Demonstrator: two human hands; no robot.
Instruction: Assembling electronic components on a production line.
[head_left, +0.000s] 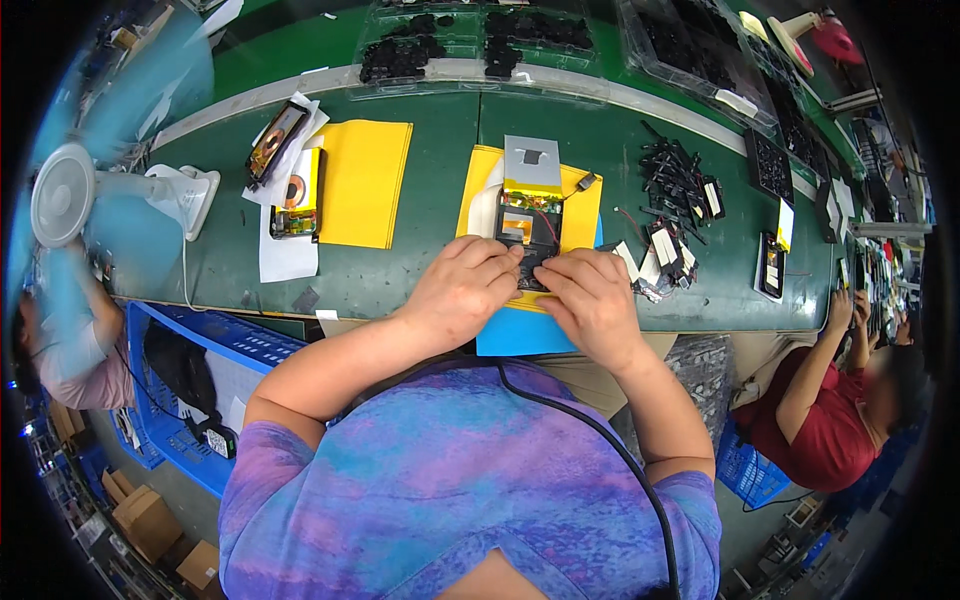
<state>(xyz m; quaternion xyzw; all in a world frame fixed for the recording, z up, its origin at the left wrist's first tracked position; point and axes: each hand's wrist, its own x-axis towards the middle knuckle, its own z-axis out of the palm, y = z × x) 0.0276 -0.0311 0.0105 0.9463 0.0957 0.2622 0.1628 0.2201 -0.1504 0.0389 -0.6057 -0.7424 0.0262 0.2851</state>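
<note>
My left hand (465,285) and my right hand (590,295) meet at the near end of a small black device casing (545,230). Both have curled fingers pressed on the casing, from either side; what lies under the fingertips is hidden. A green circuit board and thin wires show inside it. A flat silver-grey battery-like block (532,160) with a yellow band adjoins the far end. Beneath lie yellow sheets (482,165) and a blue sheet (525,333), which overhangs the near table edge. A small dark connector-like piece (586,182) rests right of the block.
On the green table (440,190), yellow sheets (365,185) and two opened devices (296,205) lie left. Black strips (675,175) and white-labelled pieces (665,250) are heaped right. Clear trays (405,50) hold black parts behind. A fan (65,195) stands left; a co-worker (825,420) sits right.
</note>
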